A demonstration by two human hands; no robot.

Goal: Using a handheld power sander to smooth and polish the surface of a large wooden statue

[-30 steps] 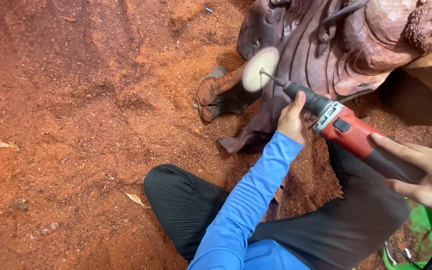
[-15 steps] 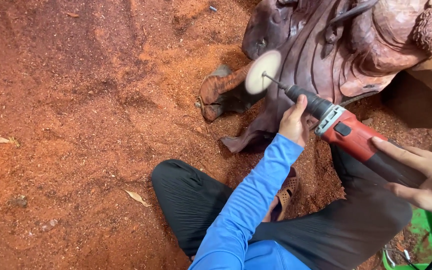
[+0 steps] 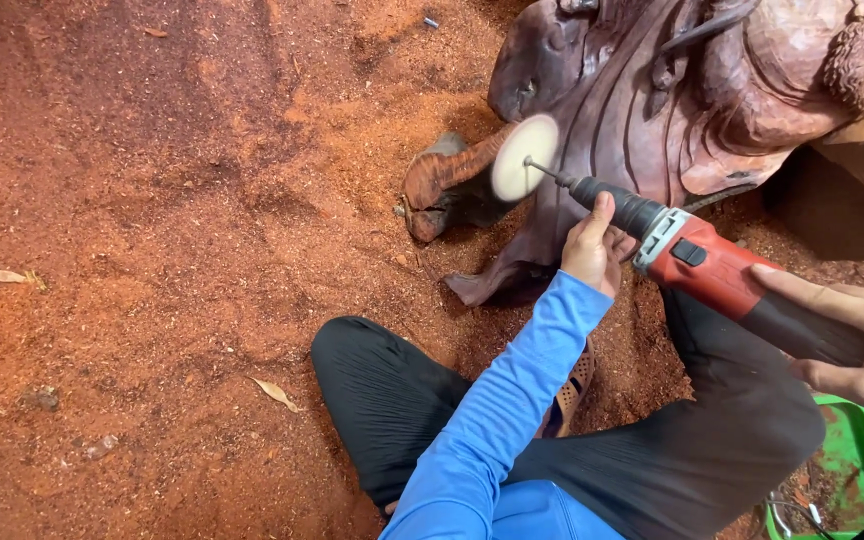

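Left hand [image 3: 592, 252]: my fingers are curled under the black nose of the red rotary tool [image 3: 722, 275], thumb lying up along it, steadying the front end.
Right hand [image 3: 852, 335]: wrapped round the dark rear of the tool body, 2 fingers stretched forward along the red casing; a firm hold.
Buffing disc [image 3: 524, 158]: pale round pad on a thin shaft, blurred, its face against the dark folds of the wood carving [image 3: 672, 110].
Carving: lies at the far right of the sawdust floor [image 3: 172, 230], its foot-like end [image 3: 442, 180] pointing left, just beyond my knees.
Doing it well, as I judge it: keep the disc flat and light on the wood, follow the grooves, and let the left hand guide while the right carries the weight.
Watch: my left thumb is near the spinning shaft; keep it back.
Nearby: green tray [image 3: 847, 465] at the near right corner, cable beside it.
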